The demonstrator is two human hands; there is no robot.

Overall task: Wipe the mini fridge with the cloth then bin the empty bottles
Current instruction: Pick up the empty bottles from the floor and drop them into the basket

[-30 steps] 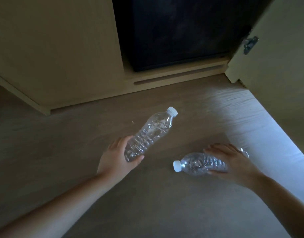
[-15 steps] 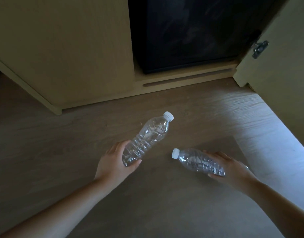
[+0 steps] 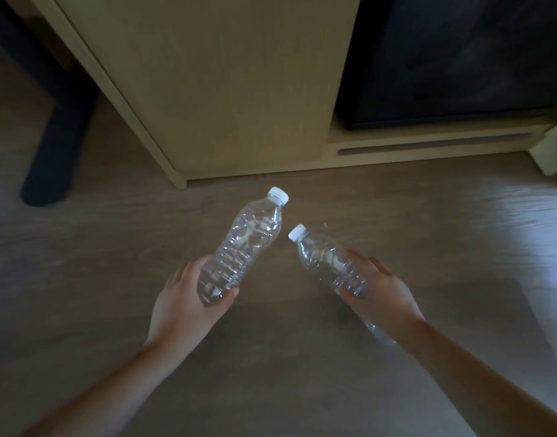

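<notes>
Binning step: the left hand [image 3: 182, 307] grips a bottle [image 3: 248, 244], the right hand [image 3: 384, 298] a second bottle [image 3: 327, 263]; next they must reach a bin, none in view

Two clear plastic bottles, both empty, with dented ribbed walls and white screw caps on. The left bottle [image 3: 242, 247] is held by its base in the left grip [image 3: 182, 298], fingers and thumb curled round it, neck tilted up and to the right. The right bottle [image 3: 327, 263] is held round its lower half in the right grip [image 3: 381, 294], neck tilted up and to the left, its cap just beside the left bottle's shoulder, apart from it. The mini fridge [image 3: 459, 58] is black and sits in the cabinet [image 3: 223, 89] recess at upper right, well apart from both bottles.
</notes>
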